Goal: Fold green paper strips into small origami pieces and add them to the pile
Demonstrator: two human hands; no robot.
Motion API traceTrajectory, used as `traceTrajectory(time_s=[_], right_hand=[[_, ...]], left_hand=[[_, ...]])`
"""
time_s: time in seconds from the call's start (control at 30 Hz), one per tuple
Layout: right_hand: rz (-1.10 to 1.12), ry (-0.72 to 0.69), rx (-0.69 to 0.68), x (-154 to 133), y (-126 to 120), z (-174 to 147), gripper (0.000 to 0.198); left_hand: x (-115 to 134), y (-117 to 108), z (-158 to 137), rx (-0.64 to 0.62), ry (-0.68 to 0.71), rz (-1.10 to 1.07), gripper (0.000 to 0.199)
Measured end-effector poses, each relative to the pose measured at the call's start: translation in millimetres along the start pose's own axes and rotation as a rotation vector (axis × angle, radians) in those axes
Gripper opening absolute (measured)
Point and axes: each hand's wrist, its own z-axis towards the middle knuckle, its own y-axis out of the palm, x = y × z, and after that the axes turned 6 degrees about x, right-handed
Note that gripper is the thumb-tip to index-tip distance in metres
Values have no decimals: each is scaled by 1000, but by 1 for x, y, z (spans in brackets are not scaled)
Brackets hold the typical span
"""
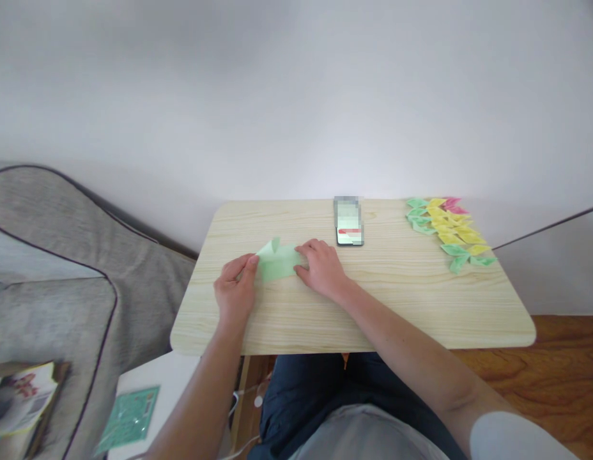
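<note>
A light green sheet of paper (278,263) lies on the pale wooden table (296,319), with one corner at its upper left folded up. My left hand (235,291) pinches the sheet's left edge between thumb and fingers. At the opposite end, my right hand (322,268) has its thumb and fingertips on the right edge, the fingers curved round it. Just beyond my right hand lies a phone (349,222) with its screen lit.
Several folded paper pieces (447,225) in green, yellow and pink lie at the table's right. A grey sofa (147,281) stands to the left. Below it are a green packet (131,415) on a white surface and magazines (23,396). Behind the table rises a white wall (296,102).
</note>
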Motion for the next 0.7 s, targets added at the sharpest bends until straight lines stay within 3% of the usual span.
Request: traceTrajectory(time_s=[0.1,0.17,0.3,0.37,0.47,0.57,0.7], right_hand=[[-29,-20,-1,1,0,3,32],[-2,-24,6,2,0,3,21],[298,17,90,2,-13,-6,17],[523,112,129,-3,-29,-16,26],[770,164,76,-11,-57,-31,49],[782,230,109,-14,-77,-45,16],[686,346,209,-6,-88,-65,20]], left_hand=[[15,-7,-5,107,-121,-84,41],[24,-11,-11,89,-138,-119,41],[33,-12,-25,70,-188,-215,38],[34,-8,-34,-2,-227,-301,36],[38,1,-47,-178,-294,-463,34],[46,8,-60,-342,-305,-538,36],[55,15,-72,-487,-212,-596,43]])
